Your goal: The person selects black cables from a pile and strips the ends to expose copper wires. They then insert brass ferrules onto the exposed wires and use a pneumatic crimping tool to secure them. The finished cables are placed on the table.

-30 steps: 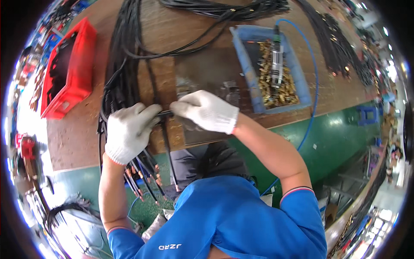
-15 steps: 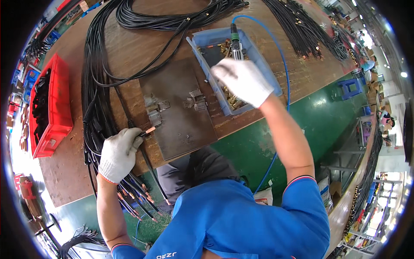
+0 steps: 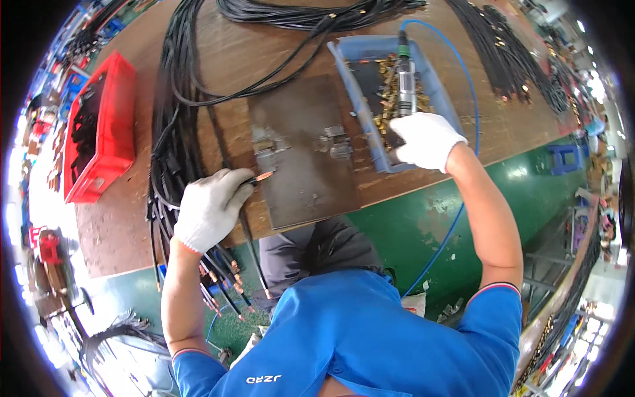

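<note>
My left hand (image 3: 213, 206), in a white glove, is closed on a black cable (image 3: 248, 181) with a bare copper end. That end points over the left edge of a dark metal plate (image 3: 307, 178) carrying small metal fixtures (image 3: 335, 143). My right hand (image 3: 428, 141), gloved too, is at the near part of a blue bin (image 3: 362, 119) with thumb and fingers apart; nothing shows between them. Brass fittings (image 3: 389, 86) lie in the bin. A hand tool (image 3: 406, 86) with a blue air hose rests over them, its lower end close to my fingers.
Black cables (image 3: 173, 119) run down the table's left side, their copper ends hanging past the front edge. A red crate (image 3: 118, 126) of black parts stands at the left. Coiled cables (image 3: 284, 16) lie at the back, more cables (image 3: 493, 53) at the far right. The blue hose (image 3: 471, 73) crosses the right side.
The table and everything on it have shifted rightward and slightly up in view. My right hand has moved from over the tool's lower end toward the bin's near part. The left still grips the cable.
</note>
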Demonstrator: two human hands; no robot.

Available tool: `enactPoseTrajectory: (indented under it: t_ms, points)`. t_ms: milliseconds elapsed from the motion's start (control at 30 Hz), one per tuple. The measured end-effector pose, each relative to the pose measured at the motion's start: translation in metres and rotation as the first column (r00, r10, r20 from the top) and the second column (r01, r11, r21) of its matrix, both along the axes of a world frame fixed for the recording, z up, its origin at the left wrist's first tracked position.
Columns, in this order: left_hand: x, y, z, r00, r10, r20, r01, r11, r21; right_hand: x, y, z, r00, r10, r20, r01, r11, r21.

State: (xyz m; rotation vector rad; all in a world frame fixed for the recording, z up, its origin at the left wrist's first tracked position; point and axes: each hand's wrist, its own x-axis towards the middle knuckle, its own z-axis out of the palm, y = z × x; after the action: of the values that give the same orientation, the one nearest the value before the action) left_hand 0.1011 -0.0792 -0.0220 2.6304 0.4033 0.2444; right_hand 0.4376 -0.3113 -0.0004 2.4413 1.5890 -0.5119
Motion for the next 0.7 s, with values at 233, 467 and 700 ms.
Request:
enactPoseTrajectory:
  t_ms: [233, 467, 700]
  points:
    - [-0.001, 0.0, -0.001, 0.999, -0.002, -0.049, 0.005, 0.998, 0.059, 0.008, -0.012, -0.021, 0.976, -0.128, -0.175, 0.157, 0.974, 0.162]
    - [0.001, -0.001, -0.004, 1.0, -0.026, -0.008, 0.027, 0.998, 0.061, -0.006, -0.008, -0.006, 0.912, -0.262, -0.316, 0.314, 0.941, 0.126]
    - [0.002, 0.0, -0.002, 1.0, 0.008, -0.019, -0.007, 0.999, 0.041, 0.007, -0.012, -0.007, 0.486, -0.123, -0.865, 0.731, 0.6, 0.325]
